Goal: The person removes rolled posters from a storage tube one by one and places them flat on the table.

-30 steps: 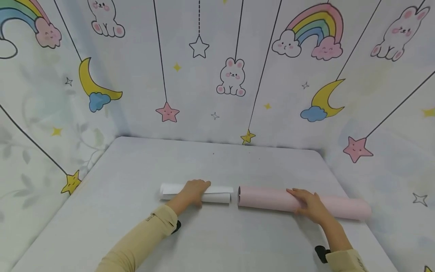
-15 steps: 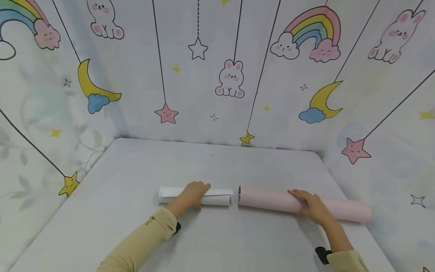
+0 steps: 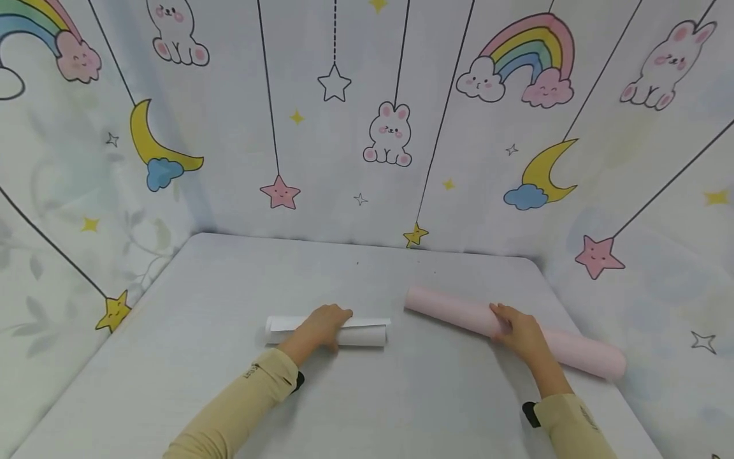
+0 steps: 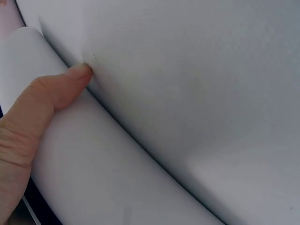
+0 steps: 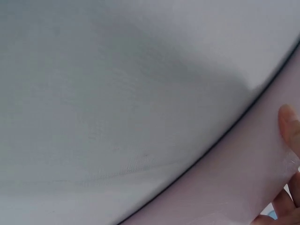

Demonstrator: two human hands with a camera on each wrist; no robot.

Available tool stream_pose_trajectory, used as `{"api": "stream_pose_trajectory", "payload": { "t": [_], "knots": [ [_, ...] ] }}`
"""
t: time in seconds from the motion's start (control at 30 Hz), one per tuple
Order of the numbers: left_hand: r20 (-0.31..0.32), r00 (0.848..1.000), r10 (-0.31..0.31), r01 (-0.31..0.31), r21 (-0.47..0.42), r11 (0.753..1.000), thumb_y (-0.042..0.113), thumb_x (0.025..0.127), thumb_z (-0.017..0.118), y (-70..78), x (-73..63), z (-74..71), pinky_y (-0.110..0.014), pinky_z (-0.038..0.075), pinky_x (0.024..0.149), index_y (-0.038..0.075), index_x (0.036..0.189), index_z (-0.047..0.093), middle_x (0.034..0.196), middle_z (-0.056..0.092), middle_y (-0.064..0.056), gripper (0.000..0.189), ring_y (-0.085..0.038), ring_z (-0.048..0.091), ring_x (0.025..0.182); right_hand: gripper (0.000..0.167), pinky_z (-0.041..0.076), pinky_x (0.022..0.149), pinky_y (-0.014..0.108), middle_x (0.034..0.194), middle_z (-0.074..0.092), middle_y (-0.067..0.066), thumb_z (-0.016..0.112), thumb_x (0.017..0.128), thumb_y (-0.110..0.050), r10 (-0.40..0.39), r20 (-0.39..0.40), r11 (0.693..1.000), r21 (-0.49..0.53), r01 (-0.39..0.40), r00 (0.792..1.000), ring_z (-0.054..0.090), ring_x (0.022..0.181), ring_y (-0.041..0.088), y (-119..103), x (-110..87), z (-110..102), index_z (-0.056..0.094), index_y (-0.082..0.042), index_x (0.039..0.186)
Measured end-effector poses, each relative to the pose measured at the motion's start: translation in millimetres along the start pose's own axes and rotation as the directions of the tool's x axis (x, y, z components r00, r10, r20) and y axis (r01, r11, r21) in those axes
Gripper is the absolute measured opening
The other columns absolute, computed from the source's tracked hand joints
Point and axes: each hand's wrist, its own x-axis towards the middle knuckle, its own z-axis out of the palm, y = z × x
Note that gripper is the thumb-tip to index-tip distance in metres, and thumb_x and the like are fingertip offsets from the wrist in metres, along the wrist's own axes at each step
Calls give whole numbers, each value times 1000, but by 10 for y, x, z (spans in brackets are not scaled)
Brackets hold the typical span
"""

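Note:
A short roll of white paper (image 3: 367,336) lies crosswise near the middle of the table, its loose edge showing along the top. My left hand (image 3: 323,325) grips it from above; in the left wrist view the thumb (image 4: 61,89) lies across its near side. To the right is a longer pink roll (image 3: 450,308), slanted with its left end farther back. My right hand (image 3: 520,336) holds it around the middle, thumb on the near side and fingers over the top. The right wrist view shows the pink roll (image 5: 220,187) with fingertips around it at the edge.
The white tabletop (image 3: 258,274) has rounded far corners. Walls of patterned fabric (image 3: 321,153) with moons, stars and rabbits enclose its back and sides. The right end of the pink roll reaches the table's right edge.
The pink roll has turned in my right hand's grip: its left end has swung away toward the back wall, and its open end no longer shows. My left hand and the white roll stay put.

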Motion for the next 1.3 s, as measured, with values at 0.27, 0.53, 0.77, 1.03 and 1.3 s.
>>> {"api": "stream_pose_trajectory", "payload": {
  "t": [0.27,0.53,0.77,1.03,1.3],
  "knots": [
    [17,1000,-12,12,-18,1000,13,55,88,23,-12,17,-35,47,73,11,92,53,84,59,-4,50,-23,57,82,64,27,91,65,126,43,33,73,73,-8,-45,-8,990,-132,44,999,36,117,51,117,175,64,46,7,128],
    [1,1000,-18,18,-14,1000,14,54,88,66,-4,48,-34,48,73,10,94,55,85,61,-5,51,-23,59,81,64,14,97,66,133,29,37,67,78,-4,31,22,991,-130,-28,999,22,125,52,274,318,95,36,8,133],
    [-5,1000,-23,23,4,1000,13,53,89,63,-15,22,-34,48,72,10,90,53,84,61,-5,51,-23,59,80,61,16,95,67,133,25,40,62,83,-1,52,11,976,-214,-49,999,21,123,54,338,501,149,31,10,134],
    [-15,999,-31,32,17,999,12,54,88,64,-20,-8,-33,47,69,11,87,52,81,59,-5,49,-22,57,77,59,16,96,67,134,22,40,57,86,0,120,24,967,-228,-111,992,20,124,55,318,640,101,28,10,135],
    [-5,999,-40,40,3,999,13,54,88,44,-6,9,-33,47,68,11,88,52,82,59,-4,50,-21,58,77,55,25,90,68,128,32,40,59,84,2,139,2,946,-296,-132,990,29,118,55,322,738,90,33,10,132]
  ]
}}
